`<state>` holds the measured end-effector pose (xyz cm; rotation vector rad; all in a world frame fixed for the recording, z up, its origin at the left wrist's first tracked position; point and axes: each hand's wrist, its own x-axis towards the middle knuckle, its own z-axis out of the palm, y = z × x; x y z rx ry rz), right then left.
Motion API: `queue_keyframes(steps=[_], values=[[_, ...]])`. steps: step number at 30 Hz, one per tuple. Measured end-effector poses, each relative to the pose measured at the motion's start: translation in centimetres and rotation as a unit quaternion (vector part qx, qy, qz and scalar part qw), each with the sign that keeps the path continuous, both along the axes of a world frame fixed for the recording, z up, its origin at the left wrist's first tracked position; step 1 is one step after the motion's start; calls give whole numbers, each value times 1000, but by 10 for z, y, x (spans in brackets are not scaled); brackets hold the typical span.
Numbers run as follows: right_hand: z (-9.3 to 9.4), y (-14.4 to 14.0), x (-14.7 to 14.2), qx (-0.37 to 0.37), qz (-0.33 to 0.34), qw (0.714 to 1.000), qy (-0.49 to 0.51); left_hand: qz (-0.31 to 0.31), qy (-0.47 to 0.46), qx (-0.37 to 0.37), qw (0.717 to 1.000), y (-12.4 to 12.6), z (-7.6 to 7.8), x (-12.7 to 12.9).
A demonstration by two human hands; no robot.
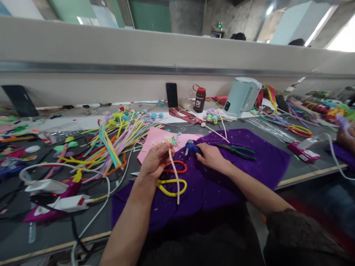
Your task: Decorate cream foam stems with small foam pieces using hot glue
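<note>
My left hand is closed, pinching a cream pipe cleaner near its fluffy upper end; the long stem hangs down over the purple cloth. To its right, my right hand is wrapped round a blue tool with a pale tip. It looks like a hot glue gun, though my fingers cover much of it. Under the hanging stem lie scissors with one red and one yellow handle loop. Green-handled pliers rest beyond my right hand. Behind my left hand, small cut bits lie on a pink sheet.
Bundled coloured pipe cleaners spread across the left. White chargers and cables lie at front left. A phone, a red-capped bottle and a pale blue kettle stand at the back. Another person's hand shows at far right.
</note>
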<state>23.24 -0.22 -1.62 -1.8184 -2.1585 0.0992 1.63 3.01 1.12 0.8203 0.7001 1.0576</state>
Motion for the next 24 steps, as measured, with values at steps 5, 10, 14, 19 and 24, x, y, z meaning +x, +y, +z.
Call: queue_keyframes(steps=[5,10,14,19,24], values=[[11,1,7,43,14,906,422,-3,-1,15,1000,-2,3,-4],[7,2,8,-135,17,683,718,-5,-2,17,1000,-3,4,-5],[0,4,9,-195,14,625,755,-12,-1,31,999,-3,4,-4],[-4,6,13,-207,20,599,773,-1,10,25,1000,-5,5,-2],[-5,6,15,-209,38,606,766,-1,19,32,999,-5,5,0]])
